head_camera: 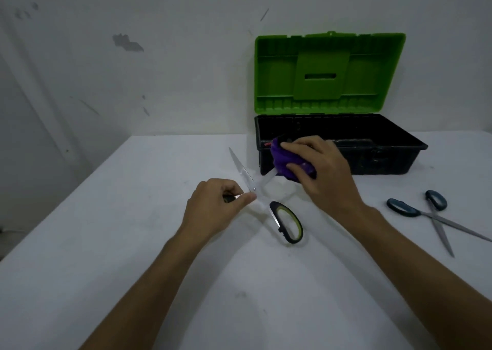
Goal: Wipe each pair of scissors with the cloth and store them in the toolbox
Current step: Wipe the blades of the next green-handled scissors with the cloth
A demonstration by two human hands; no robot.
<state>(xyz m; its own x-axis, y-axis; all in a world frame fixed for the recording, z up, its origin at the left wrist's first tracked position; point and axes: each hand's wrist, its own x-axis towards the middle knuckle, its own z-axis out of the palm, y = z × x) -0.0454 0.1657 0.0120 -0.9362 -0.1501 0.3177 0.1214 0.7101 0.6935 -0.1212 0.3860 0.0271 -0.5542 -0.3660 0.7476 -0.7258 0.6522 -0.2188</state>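
Observation:
Green-and-black-handled scissors (pixel 287 222) lie spread open on the white table (pixel 133 243). My left hand (pixel 215 206) pinches one handle near the pivot. My right hand (pixel 322 168) grips a purple cloth (pixel 282 160) wrapped around the right blade, whose tip is hidden inside the cloth. The other blade points up and left, bare. Behind stands the toolbox (pixel 394 160), a black tub with its green lid (pixel 328 72) raised against the wall. A second pair of scissors (pixel 436 216) with dark blue handles lies open at the right.
A white wall runs right behind the toolbox. The table's left edge slants from the far corner toward me, with a dim floor gap beyond it. Something red shows inside the tub's left end.

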